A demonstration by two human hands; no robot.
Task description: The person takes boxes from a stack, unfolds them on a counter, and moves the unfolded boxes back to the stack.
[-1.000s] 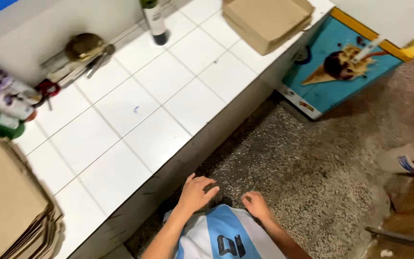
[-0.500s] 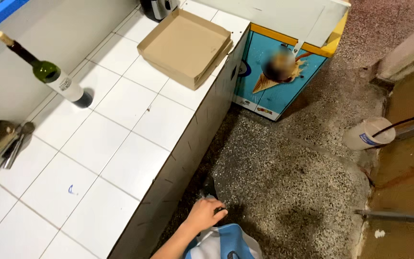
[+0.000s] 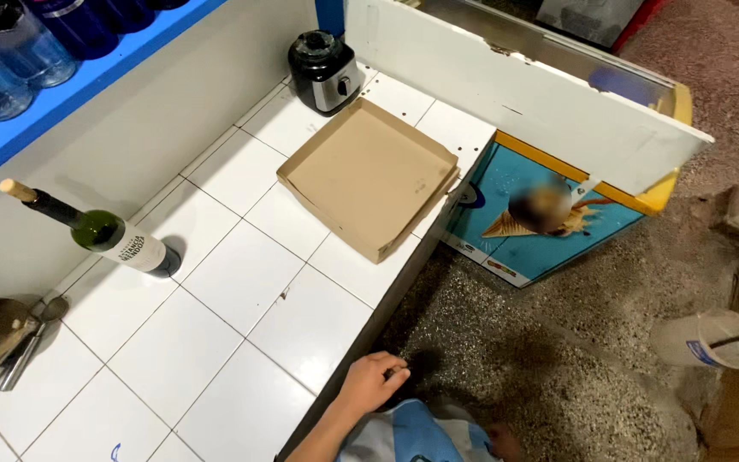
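Left hand (image 3: 371,382) curled at glossy tiled counter (image 3: 241,282) edge, perhaps gripping

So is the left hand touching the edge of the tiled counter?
Touching. The head view shows the left hand with its fingers curled against the front edge of the white tiled counter, with no gap between them.

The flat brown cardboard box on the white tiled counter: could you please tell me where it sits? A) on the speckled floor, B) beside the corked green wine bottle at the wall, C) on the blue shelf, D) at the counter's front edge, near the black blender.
D: the flat brown cardboard box lies open at the front edge of the white tiled counter, just in front of the black blender.
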